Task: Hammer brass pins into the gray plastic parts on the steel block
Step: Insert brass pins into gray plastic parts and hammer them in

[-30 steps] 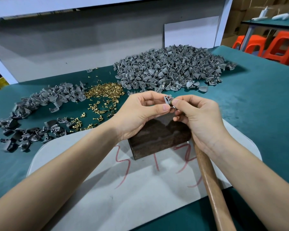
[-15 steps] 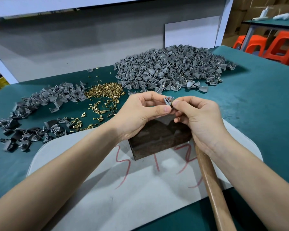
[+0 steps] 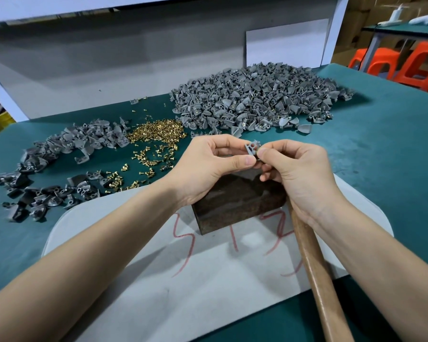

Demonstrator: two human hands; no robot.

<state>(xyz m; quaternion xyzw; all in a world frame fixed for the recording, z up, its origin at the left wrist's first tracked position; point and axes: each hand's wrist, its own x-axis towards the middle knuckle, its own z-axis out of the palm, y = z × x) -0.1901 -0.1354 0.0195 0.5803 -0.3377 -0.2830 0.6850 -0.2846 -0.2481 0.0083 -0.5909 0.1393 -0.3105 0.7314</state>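
Above the dark steel block [image 3: 235,206], my left hand [image 3: 208,166] pinches a small gray plastic part [image 3: 252,148] between thumb and fingers. My right hand [image 3: 299,174] meets it from the right, thumb and forefinger pinched at the part's edge, where a brass pin is barely visible. The hammer's wooden handle [image 3: 316,272] runs from under my right palm toward the near edge; its head is hidden. Loose brass pins [image 3: 156,134] lie on the green cloth left of the hands.
A big heap of gray parts [image 3: 255,99] fills the far middle of the green table [image 3: 381,149]. A smaller pile of gray parts [image 3: 59,154] lies at the left. The block stands on a white board [image 3: 158,280] with red marks. Orange stools [image 3: 405,62] stand far right.
Both hands stay over the block, making only slight finger movements at the gray part. Nothing else has moved.
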